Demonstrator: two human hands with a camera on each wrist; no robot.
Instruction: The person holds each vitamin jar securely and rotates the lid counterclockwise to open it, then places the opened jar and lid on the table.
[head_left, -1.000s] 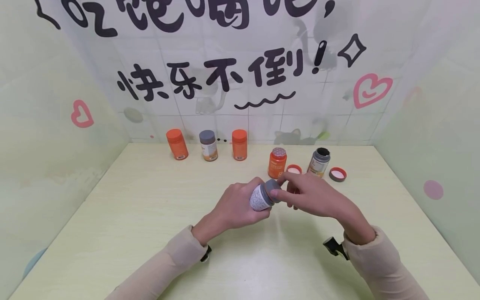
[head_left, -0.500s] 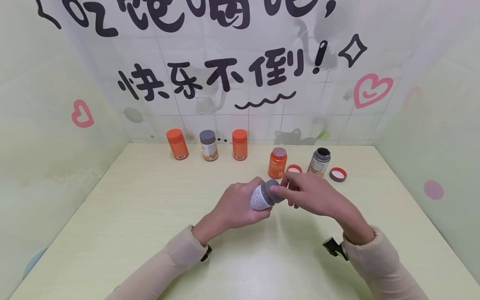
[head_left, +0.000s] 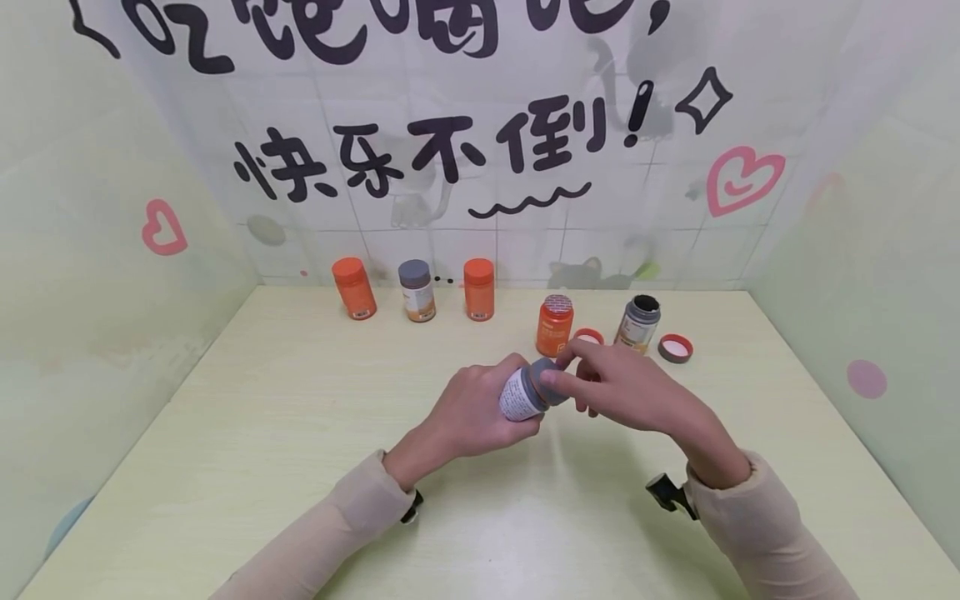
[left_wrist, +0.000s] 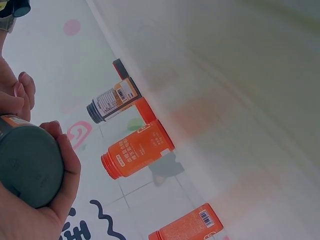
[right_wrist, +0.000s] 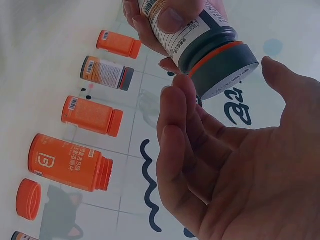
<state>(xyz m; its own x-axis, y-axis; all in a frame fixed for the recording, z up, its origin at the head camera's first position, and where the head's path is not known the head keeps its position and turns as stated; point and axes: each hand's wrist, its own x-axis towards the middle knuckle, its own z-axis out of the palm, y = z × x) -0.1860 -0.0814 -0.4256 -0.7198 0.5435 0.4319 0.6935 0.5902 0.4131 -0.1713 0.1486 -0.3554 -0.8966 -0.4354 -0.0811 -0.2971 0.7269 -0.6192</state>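
Observation:
My left hand (head_left: 480,408) grips a grey pill bottle (head_left: 517,398) with a white printed label, tilted above the table. Its flat grey base (left_wrist: 30,165) faces the left wrist view. At the bottle's upper end sits a grey lid (right_wrist: 225,70) with an orange lower band. Around the lid's edge are the thumb and fingertips of my right hand (head_left: 630,387), thumb on one side and fingers on the other. The right wrist view shows the palm (right_wrist: 250,170) apart from the lid's top. Part of the bottle's body is hidden by the left hand.
Capped orange bottles (head_left: 354,289) (head_left: 479,290) and a capped grey bottle (head_left: 417,292) stand along the back. Nearer the right are an uncapped orange bottle (head_left: 555,327), an open grey bottle (head_left: 637,325), an orange lid (right_wrist: 29,199) and an upturned grey lid (head_left: 676,348).
The right fingers have shifted around the lid, pulling in and then reaching out over it again. The lid sits slightly farther right than a second ago. The left hand has kept its place.

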